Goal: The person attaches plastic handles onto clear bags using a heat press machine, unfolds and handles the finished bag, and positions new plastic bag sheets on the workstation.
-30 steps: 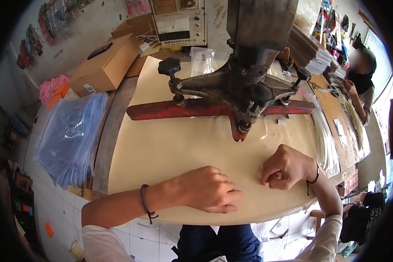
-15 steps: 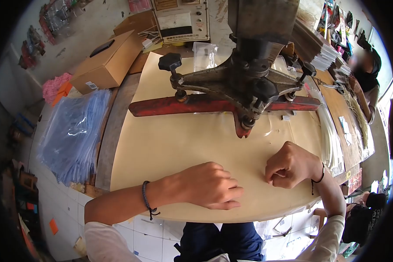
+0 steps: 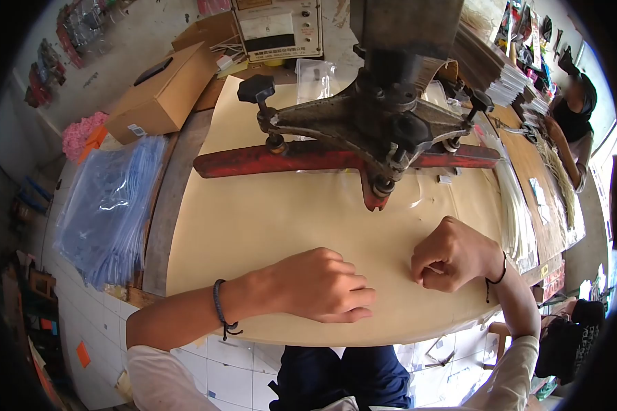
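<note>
My left hand (image 3: 320, 286) rests on the tan sheet (image 3: 253, 226) that covers the worktable, its fingers curled in and nothing showing in them. To its right, my right hand (image 3: 452, 255) is closed in a fist on the same sheet, also with nothing visible in it. Beyond both hands stands a press head (image 3: 384, 103) with black knobs and metal arms. Its red bar (image 3: 274, 161) lies low over the sheet, apart from my hands. Clear plastic (image 3: 315, 75) shows partly behind the press head, the rest hidden.
A stack of clear bluish plastic sleeves (image 3: 106, 205) lies at the left, near a cardboard box (image 3: 161, 92). A control box with a meter (image 3: 277, 31) stands at the back. White strips (image 3: 517, 212) run along the right edge. Another person (image 3: 576, 109) is at the far right.
The view has shifted slightly, so everything appears a little further left and up. My hands keep the same pose on the sheet, and the press looks unmoved.
</note>
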Motion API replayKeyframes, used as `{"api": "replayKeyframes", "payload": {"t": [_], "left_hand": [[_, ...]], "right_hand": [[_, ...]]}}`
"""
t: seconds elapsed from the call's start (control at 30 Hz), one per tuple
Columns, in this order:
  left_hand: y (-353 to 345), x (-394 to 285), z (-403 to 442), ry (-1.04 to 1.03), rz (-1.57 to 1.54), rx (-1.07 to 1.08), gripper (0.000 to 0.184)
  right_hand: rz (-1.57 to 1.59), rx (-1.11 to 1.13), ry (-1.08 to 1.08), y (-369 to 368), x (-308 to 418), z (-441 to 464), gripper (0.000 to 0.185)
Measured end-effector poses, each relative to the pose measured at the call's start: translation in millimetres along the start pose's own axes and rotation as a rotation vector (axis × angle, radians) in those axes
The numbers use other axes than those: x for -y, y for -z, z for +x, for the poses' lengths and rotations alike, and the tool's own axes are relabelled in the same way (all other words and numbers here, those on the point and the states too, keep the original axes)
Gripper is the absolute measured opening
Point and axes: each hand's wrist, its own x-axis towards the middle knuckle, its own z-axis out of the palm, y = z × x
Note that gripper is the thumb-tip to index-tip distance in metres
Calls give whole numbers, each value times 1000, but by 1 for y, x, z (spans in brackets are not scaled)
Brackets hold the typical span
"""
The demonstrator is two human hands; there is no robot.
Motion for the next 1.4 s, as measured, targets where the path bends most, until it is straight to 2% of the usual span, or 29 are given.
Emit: {"api": "replayKeyframes", "payload": {"t": [0.67,0.77,0.97,1.17,1.4], "left_hand": [[0,7,-2,-30,92,-62,22],[1,7,-3,-33,115,-51,23],[1,9,-5,-19,91,-66,23],[0,9,-5,-21,95,-66,25],[0,8,-4,-14,93,-58,25]], "right_hand": [[-16,3,-1,0,0,0,6],[-28,-55,64,-3,-2,1,11],[-26,3,-13,-2,-1,1,7],[-15,-31,21,-4,-2,2,12],[-18,10,-34,1,1,2,10]]}}
